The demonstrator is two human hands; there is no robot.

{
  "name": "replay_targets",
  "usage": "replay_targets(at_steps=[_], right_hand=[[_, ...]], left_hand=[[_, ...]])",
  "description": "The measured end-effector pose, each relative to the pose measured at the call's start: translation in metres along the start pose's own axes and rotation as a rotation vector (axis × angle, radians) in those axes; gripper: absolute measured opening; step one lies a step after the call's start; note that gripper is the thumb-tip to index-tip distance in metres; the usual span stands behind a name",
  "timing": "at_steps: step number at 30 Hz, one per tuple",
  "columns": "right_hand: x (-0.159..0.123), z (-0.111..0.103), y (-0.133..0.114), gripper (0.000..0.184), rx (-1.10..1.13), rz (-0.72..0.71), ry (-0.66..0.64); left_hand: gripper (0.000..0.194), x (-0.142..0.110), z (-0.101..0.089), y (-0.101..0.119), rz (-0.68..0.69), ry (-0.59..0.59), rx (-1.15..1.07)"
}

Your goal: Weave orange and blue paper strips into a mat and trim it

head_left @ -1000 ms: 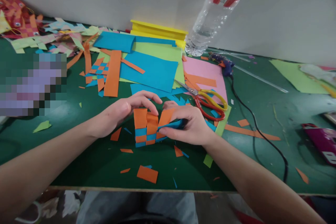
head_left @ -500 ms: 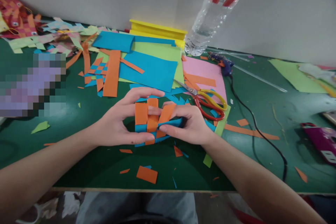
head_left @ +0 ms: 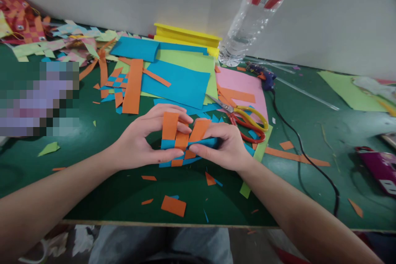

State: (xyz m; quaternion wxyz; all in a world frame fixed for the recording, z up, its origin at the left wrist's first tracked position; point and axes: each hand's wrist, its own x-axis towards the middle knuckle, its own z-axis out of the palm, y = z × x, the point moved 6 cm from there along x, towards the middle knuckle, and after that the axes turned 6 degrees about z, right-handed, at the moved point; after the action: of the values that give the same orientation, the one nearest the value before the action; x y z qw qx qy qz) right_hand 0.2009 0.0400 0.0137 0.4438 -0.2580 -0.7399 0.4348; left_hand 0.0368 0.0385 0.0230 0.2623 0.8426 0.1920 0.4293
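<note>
Between my hands is a small weave of orange and blue paper strips (head_left: 181, 142), with three orange strip ends standing up from it. My left hand (head_left: 145, 136) grips its left side, thumb on the front and fingers behind the strips. On the right, my right hand (head_left: 224, 142) pinches the weave, its thumb over a blue strip and the other fingers curled behind. The fingertips of both hands come close at the top. Part of the weave's back and right end is hidden by my hands.
Scissors (head_left: 244, 121) with red and yellow handles lie beyond my right hand. Behind are blue paper sheets (head_left: 182, 84), a glue gun (head_left: 262, 75) with a black cord, and a plastic bottle (head_left: 247, 20). A phone (head_left: 37, 99), blurred out, is at left. Paper scraps (head_left: 173, 205) lie near the edge.
My left hand has gone from touching the strip tops with its thumb away to gripping the weave's left side. The left orange strips now stand higher. My right hand keeps its hold.
</note>
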Motion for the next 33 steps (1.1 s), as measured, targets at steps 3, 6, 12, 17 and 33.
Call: replay_targets(at_steps=[3,6,12,17,33], right_hand=[[-0.001,0.0,0.001,0.007,0.015,-0.013,0.005],[0.0,0.001,0.0,0.008,0.021,-0.029,0.004],[0.0,0.002,-0.002,0.009,0.007,-0.053,0.023],[-0.001,0.002,-0.001,0.008,-0.02,-0.078,0.03],[-0.003,-0.007,-0.007,0.006,-0.306,-0.041,0.228]], left_hand=[[0.028,-0.002,0.002,-0.001,-0.039,-0.014,0.01],[0.026,-0.004,0.002,-0.003,-0.079,-0.015,0.029],[0.023,-0.004,0.002,-0.004,-0.099,-0.012,0.035],[0.02,-0.004,0.0,-0.003,-0.099,-0.009,0.066],[0.021,-0.014,0.007,-0.024,-0.454,0.097,-0.203]])
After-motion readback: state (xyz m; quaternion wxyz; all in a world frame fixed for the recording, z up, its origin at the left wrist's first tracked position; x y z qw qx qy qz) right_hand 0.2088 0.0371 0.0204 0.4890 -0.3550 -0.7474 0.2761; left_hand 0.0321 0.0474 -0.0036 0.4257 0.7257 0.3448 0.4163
